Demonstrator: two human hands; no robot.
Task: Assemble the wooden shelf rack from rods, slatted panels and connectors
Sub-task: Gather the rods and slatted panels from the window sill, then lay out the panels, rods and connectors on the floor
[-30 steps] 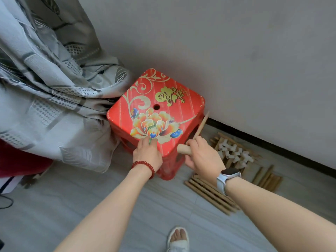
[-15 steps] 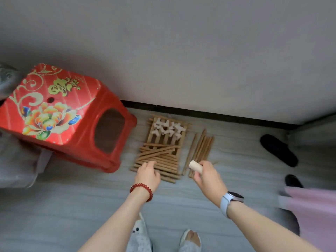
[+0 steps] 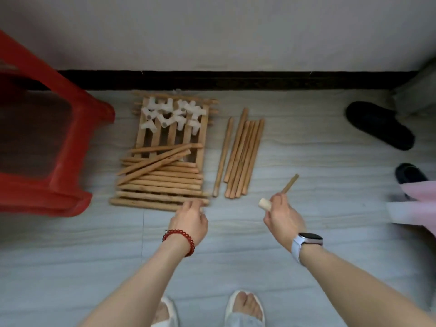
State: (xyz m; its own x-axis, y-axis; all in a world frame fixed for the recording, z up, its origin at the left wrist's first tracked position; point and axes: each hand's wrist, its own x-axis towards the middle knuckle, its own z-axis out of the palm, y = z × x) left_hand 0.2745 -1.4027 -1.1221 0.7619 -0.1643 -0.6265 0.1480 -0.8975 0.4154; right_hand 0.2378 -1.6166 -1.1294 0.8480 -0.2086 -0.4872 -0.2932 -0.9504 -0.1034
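We see our right hand (image 3: 282,217) gripping a small wooden mallet (image 3: 278,197): the fingers are curled round its thin handle, which sticks out beyond the knuckles and away from us, while the pale round head pokes out on the thumb side, toward our left. Our left hand (image 3: 190,219) reaches down to the near right corner of the stack of wooden rods (image 3: 160,182); its fingertips (image 3: 195,204) are at the ends of the nearest rods, but the blur keeps us from telling whether they touch or pinch one, or how far the fingers are bent.

Beyond the left fingertips the rods lie crosswise in a heap, a few lying askew on top. They rest on a slatted panel (image 3: 172,135) whose far half shows, and on that far half sits a cluster of white plastic connectors (image 3: 172,114). Between our two hands and farther out, a second group of longer rods (image 3: 243,156) lies lengthwise on the floor, one of them slightly apart to the left. The mallet hovers just this side of their near ends, to the right.

Everything lies on a pale grey floor (image 3: 306,142) with a wood-grain pattern, which meets a white wall (image 3: 212,31) along a dark skirting board (image 3: 236,79). A red plastic stool (image 3: 47,149) stands well to the left of our left hand. Two black slippers (image 3: 379,125) lie off to the right of the mallet hand, near a bit of pink cloth (image 3: 415,204). Our feet in white slippers (image 3: 244,308) show at the bottom edge.
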